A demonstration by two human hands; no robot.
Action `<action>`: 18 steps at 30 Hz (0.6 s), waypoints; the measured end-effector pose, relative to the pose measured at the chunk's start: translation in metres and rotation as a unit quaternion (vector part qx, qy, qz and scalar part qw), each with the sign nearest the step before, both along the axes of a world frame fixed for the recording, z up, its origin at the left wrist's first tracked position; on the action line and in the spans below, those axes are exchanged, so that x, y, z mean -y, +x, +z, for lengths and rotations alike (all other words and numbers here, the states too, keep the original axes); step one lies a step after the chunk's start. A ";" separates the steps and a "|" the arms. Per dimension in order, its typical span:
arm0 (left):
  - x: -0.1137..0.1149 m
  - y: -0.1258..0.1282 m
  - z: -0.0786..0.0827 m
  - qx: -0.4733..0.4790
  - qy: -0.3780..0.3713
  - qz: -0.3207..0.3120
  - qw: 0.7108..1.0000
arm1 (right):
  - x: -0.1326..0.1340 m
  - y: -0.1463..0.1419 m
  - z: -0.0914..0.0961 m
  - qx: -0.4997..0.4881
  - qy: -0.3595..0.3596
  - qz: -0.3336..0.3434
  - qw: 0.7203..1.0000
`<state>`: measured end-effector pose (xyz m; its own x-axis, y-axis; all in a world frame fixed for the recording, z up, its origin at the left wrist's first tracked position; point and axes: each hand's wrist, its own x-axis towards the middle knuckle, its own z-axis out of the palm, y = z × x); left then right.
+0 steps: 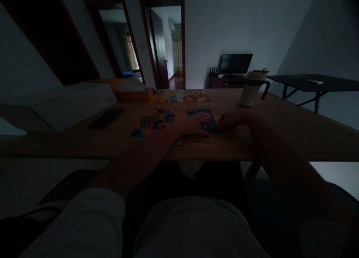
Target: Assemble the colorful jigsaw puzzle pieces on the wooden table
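Observation:
A partly assembled jigsaw puzzle [206, 116], with pink and purple in its middle and a dark edge, lies on the wooden table [280, 127]. My left hand [195, 126] rests over its lower left part, fingers stretched out and apart. At the puzzle's lower right corner is my right hand [231, 119], its fingers pressed together; what they hold, if anything, is too dark to make out. Left of the puzzle spreads a pile of loose jigsaw pieces [157, 119], partly behind my left forearm. Near my left wrist lie a few more pieces [177, 141].
A colourful printed picture sheet [179, 96] lies at the table's far edge, beside an orange box [134, 95]. A dark phone [106, 118] and a large white box [73, 104] are on the left. A lidded mug [249, 89] with a black handle stands at the back right.

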<state>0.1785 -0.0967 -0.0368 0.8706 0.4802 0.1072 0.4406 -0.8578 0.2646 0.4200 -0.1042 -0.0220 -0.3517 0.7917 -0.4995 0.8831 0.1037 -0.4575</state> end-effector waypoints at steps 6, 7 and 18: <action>0.003 0.005 -0.003 -0.036 0.036 -0.007 0.999 | -0.007 0.003 -0.007 -0.009 -0.006 -0.027 1.000; 0.002 0.004 -0.004 -0.035 0.038 -0.008 0.999 | -0.008 0.004 -0.008 -0.009 -0.007 -0.031 0.999; 0.010 0.008 -0.004 -0.027 0.055 0.003 0.998 | -0.009 0.008 -0.007 0.004 -0.027 -0.025 0.999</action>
<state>0.1870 -0.1068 -0.0406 0.8735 0.4737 0.1125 0.4571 -0.8775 0.1453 0.4276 -0.0949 -0.0291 -0.3081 0.7796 -0.5453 0.8903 0.0343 -0.4540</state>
